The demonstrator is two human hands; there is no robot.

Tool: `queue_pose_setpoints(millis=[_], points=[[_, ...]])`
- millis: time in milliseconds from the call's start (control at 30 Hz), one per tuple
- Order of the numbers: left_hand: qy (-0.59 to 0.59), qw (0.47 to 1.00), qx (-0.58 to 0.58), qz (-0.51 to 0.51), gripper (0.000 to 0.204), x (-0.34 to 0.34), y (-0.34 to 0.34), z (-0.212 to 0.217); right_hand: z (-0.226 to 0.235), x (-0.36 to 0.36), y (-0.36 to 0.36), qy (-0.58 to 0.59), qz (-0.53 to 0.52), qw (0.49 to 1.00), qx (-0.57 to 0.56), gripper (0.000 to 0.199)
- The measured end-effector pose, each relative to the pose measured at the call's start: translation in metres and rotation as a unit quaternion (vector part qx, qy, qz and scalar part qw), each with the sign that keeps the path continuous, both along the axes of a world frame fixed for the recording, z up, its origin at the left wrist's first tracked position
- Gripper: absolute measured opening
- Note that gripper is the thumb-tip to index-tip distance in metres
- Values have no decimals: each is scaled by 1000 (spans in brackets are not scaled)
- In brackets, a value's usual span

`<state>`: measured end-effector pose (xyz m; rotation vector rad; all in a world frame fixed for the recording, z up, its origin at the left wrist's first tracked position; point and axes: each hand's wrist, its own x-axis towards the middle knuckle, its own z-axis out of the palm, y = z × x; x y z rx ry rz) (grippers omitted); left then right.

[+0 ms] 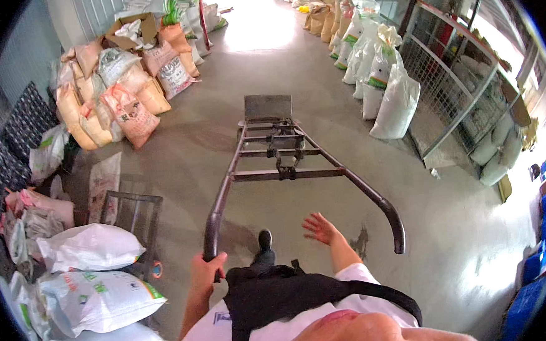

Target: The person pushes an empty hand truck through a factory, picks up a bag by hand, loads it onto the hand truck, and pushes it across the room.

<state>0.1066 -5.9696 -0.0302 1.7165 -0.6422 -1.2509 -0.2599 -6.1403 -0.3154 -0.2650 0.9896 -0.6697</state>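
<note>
My left hand (pixel 208 271) is wrapped round the left handle of a dark metal hand truck (pixel 289 175). The truck's frame stretches ahead of me, with crossbars and straps between its rails and a flat toe plate (pixel 268 107) at the far end. Nothing rides on it. My right hand (pixel 321 229) is raised in the air between the two handles, fingers spread and holding nothing. It is apart from the right handle, whose bent grip lies to its right.
Stacked white sacks (pixel 99 300) and a second metal-framed cart (pixel 132 201) stand at near left. Piled orange and tan sacks (pixel 135 113) lie farther left. White sacks (pixel 396 103) line the right beside a wire mesh cage (pixel 446 85). Blue crates (pixel 525 305) sit near right.
</note>
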Motion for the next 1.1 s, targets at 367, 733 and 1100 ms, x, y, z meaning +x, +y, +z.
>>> queue_pose_setpoints(millis=[367, 733, 1100], points=[[7, 999, -18, -33, 24, 0, -270, 14, -56, -46, -154, 551, 384, 725, -152, 57], [-37, 996, -30, 70, 25, 61, -528, 45, -6, -227, -298, 144, -369, 918, 39, 31], [-61, 991, 10, 116, 20, 65, -787, 20, 277, -64, -721, 181, -142, 925, -302, 42]])
